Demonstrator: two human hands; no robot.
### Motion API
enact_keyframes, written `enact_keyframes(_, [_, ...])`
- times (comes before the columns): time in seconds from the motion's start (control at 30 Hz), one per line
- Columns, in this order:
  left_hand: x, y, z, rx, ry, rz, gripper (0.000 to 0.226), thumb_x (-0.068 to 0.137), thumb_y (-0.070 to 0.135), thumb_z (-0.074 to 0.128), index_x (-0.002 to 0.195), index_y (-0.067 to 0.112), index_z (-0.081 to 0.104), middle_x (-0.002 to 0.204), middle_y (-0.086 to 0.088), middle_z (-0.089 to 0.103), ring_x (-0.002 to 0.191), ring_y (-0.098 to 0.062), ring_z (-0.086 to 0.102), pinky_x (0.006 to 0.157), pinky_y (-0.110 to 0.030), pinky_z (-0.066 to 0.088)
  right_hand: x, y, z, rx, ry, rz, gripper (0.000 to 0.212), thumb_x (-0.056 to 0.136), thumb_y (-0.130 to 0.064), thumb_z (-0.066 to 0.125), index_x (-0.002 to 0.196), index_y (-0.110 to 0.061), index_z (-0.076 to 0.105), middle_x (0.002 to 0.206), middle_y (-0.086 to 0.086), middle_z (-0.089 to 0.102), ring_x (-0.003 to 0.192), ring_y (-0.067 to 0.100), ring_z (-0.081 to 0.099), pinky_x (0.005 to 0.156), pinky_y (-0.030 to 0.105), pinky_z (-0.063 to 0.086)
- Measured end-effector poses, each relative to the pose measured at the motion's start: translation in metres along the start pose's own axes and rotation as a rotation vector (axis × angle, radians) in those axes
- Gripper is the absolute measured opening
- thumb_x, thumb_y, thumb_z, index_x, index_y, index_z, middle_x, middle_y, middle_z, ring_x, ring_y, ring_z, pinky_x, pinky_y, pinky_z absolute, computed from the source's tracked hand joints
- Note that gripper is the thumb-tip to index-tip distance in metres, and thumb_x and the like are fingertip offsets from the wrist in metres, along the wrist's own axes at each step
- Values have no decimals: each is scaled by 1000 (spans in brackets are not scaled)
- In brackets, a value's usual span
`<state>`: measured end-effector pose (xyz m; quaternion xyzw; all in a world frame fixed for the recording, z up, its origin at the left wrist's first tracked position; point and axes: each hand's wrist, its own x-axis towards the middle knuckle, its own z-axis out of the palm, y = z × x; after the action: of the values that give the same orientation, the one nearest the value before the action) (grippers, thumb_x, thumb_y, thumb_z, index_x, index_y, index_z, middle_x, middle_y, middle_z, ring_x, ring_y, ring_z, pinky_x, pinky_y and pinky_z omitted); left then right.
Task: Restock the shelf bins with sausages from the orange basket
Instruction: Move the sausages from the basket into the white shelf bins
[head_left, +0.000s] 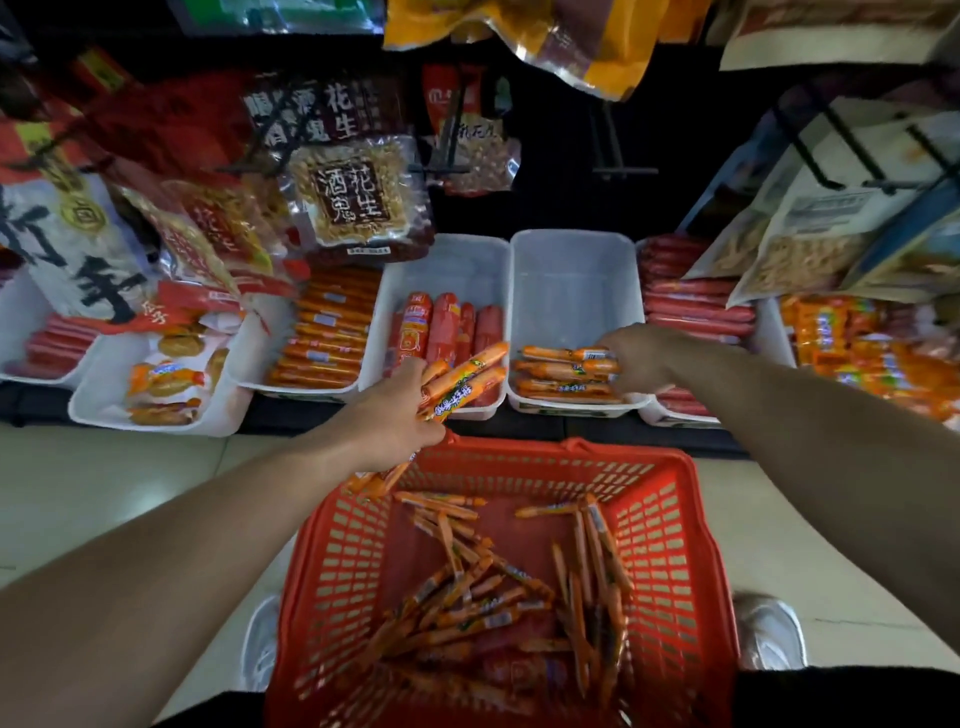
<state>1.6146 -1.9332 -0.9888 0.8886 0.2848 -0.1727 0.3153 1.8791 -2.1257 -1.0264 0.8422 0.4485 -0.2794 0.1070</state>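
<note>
I am viewing the orange basket (675, 571) on the floor, just in front of the shelf edge, with loose sausages (493, 597) lying inside. The white bin (571, 280) is showing open room behind its front row (566, 371). My left hand (400, 415) is gripping a bundle of sausages (462, 382) above the basket's far rim. My right hand (639, 358) is touching that row; I cannot tell whether it is pinching one.

a shop, hanging snack packets (358, 192), stocked shelf bins (574, 291)
</note>
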Motion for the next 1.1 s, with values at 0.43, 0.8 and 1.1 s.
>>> enact_keyframes(0.43, [53,-34,13,-156,153,-70,55,91,21,71,134,19,37,107,3,58,95,-17,59,63,-22,40,70,8,50,231,71,-16,64,85,-40,72,141,-20,48,137,7,55,121,27,54,92,32,44])
enact_keyframes(0.8, [59,-8,27,-149,120,-22,50,91,23,70,129,22,37,111,0,58,88,-13,59,64,-26,44,60,15,67,449,90,-63,18,87,-42,64,105,-43,65,119,-4,61,111,21,60,98,39,48])
enact_keyframes(1.1, [61,-17,40,-132,95,-20,48,90,23,71,125,25,37,104,2,55,90,-17,61,66,-28,46,77,-5,68,361,-20,26,58,95,-62,42,150,-43,36,162,0,20,148,31,16,122,44,7])
